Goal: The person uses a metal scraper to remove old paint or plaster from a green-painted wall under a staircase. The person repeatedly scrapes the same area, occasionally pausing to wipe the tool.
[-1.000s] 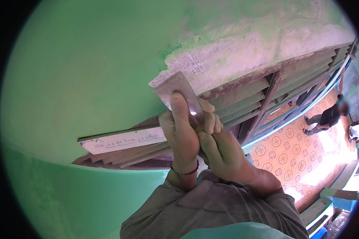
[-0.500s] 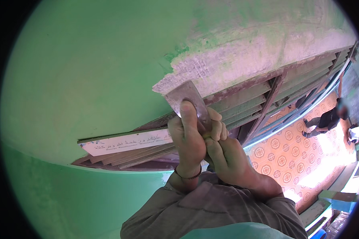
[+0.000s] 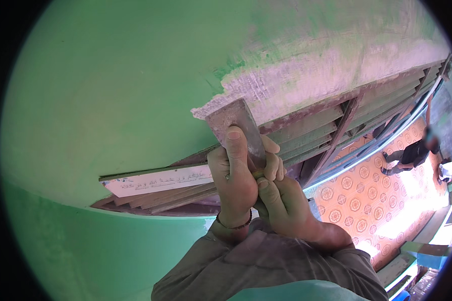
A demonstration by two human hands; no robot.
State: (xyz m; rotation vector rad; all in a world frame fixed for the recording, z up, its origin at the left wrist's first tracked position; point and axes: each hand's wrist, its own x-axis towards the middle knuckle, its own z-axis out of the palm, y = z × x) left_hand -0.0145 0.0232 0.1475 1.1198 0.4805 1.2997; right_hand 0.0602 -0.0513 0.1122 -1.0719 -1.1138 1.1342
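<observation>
A wide metal scraper (image 3: 243,120) is gripped in both my hands, its front edge against the wall at the border of a scraped patch. My left hand (image 3: 233,173) has its thumb pressed flat on the blade and fingers curled around its side. Closed around the handle end, just below, is my right hand (image 3: 289,203); the handle itself is mostly hidden. Pale, bare patches (image 3: 286,83) run along the wall above the window frame, with smooth green paint (image 3: 110,90) to the left.
Brown louvred slats (image 3: 306,130) lie under the scraped strip. A white lettered sign (image 3: 155,183) is fixed left of my hands. Far below on the right, a person in dark clothes (image 3: 414,153) stands on an orange patterned tile floor (image 3: 356,200).
The scraper and both hands have shifted very slightly left and up along the wall. Both hands keep the same grip on it.
</observation>
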